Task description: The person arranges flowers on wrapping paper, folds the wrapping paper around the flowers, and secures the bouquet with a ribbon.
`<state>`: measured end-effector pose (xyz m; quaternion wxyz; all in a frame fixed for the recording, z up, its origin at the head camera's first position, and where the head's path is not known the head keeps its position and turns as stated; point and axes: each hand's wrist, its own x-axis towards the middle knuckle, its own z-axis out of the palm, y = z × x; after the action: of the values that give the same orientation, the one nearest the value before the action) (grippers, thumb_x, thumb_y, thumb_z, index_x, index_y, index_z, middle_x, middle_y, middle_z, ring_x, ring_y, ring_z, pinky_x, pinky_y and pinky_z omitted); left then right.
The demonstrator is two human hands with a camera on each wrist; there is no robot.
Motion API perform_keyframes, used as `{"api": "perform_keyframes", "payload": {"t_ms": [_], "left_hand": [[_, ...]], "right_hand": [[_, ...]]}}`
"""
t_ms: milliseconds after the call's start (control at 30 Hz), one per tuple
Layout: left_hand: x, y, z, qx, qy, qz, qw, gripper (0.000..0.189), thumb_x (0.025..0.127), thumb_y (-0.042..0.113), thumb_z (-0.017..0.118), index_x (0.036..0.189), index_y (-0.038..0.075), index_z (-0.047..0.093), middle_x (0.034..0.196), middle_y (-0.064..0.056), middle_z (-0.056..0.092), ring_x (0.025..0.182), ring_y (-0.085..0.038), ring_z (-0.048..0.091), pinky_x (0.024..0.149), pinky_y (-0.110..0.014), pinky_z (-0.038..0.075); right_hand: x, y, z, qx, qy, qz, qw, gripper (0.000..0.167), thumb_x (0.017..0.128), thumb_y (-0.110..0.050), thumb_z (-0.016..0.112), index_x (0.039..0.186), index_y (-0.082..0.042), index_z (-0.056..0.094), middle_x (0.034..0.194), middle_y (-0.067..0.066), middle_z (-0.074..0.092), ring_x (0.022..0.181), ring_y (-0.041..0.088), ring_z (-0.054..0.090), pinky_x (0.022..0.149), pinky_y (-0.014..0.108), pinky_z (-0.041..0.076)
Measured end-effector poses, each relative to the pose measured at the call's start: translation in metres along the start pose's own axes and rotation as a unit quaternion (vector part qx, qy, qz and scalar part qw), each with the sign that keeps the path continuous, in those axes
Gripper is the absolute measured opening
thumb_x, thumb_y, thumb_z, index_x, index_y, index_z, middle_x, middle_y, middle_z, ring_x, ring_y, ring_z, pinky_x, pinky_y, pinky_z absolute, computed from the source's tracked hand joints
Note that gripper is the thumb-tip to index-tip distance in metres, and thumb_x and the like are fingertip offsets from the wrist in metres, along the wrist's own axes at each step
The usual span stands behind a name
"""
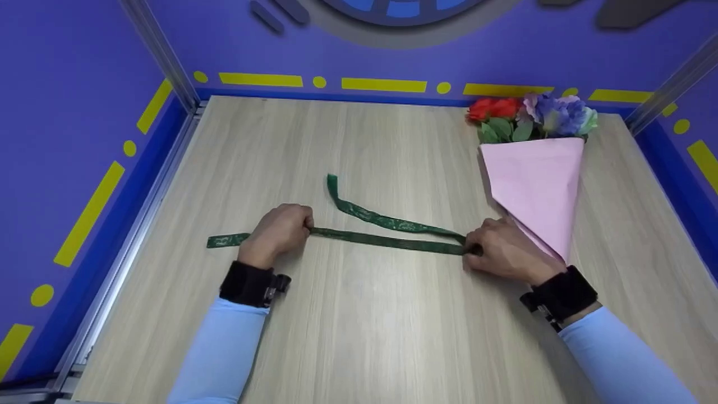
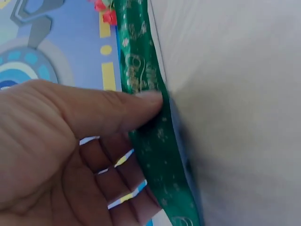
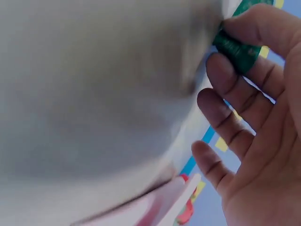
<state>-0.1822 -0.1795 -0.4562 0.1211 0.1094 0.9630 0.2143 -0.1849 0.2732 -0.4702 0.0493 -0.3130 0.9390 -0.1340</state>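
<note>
A green ribbon (image 1: 387, 242) with a pale printed pattern stretches between both hands, low over the table. My left hand (image 1: 282, 230) pinches it near one end, and a short tail sticks out to the left of that hand. In the left wrist view the thumb presses flat on the ribbon (image 2: 162, 155). My right hand (image 1: 499, 249) pinches the ribbon where it doubles back; the other length runs up and left to a loose end. The right wrist view shows thumb and index finger on the green ribbon (image 3: 237, 52), with the other fingers spread loosely.
A bouquet (image 1: 535, 185) in pink paper lies at the right, its red and purple flowers toward the back wall. Its pointed lower end reaches close to the right hand. Blue walls (image 1: 392, 62) with yellow marks enclose the wooden table (image 1: 359, 336) at back and sides.
</note>
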Motion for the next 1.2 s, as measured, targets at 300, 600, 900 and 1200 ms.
{"api": "perform_keyframes", "payload": {"t_ms": [300, 600, 900, 1200], "left_hand": [[-0.010, -0.019, -0.008, 0.004, -0.016, -0.041, 0.9991, 0.017, 0.086, -0.006, 0.061, 0.087, 0.009, 0.068, 0.088, -0.008, 0.070, 0.078, -0.023, 0.060, 0.067, -0.036, 0.050], [-0.020, -0.036, -0.017, 0.017, -0.009, -0.091, 0.9957, 0.017, 0.094, -0.007, 0.054, 0.089, 0.007, 0.063, 0.085, -0.012, 0.068, 0.074, -0.026, 0.059, 0.064, -0.037, 0.047], [-0.034, -0.040, -0.032, -0.027, -0.116, -0.110, 0.9869, 0.012, 0.086, 0.002, 0.066, 0.097, 0.008, 0.062, 0.089, -0.007, 0.065, 0.075, -0.022, 0.055, 0.063, -0.031, 0.044], [-0.045, -0.047, -0.041, -0.051, -0.158, -0.131, 0.9773, 0.033, 0.098, 0.043, 0.072, 0.099, 0.011, 0.063, 0.086, -0.002, 0.059, 0.076, -0.019, 0.053, 0.065, -0.030, 0.042]], "right_hand": [[-0.013, 0.000, -0.011, -0.001, -0.021, 0.156, 0.9876, 0.037, 0.097, -0.020, 0.062, 0.061, -0.016, 0.056, 0.058, -0.006, 0.048, 0.053, 0.015, 0.043, 0.049, 0.032, 0.035], [-0.026, -0.003, -0.028, 0.004, -0.106, 0.262, 0.9594, 0.040, 0.091, -0.036, 0.073, 0.061, -0.018, 0.055, 0.061, 0.000, 0.050, 0.058, 0.021, 0.049, 0.051, 0.036, 0.035], [-0.052, -0.011, -0.032, 0.005, -0.101, 0.278, 0.9553, 0.030, 0.088, -0.025, 0.073, 0.065, -0.014, 0.058, 0.062, 0.002, 0.053, 0.058, 0.022, 0.050, 0.049, 0.036, 0.036], [-0.082, 0.002, -0.036, 0.008, -0.086, 0.313, 0.9459, 0.027, 0.090, -0.024, 0.068, 0.068, -0.011, 0.059, 0.065, 0.006, 0.052, 0.058, 0.024, 0.049, 0.048, 0.038, 0.036]]}}
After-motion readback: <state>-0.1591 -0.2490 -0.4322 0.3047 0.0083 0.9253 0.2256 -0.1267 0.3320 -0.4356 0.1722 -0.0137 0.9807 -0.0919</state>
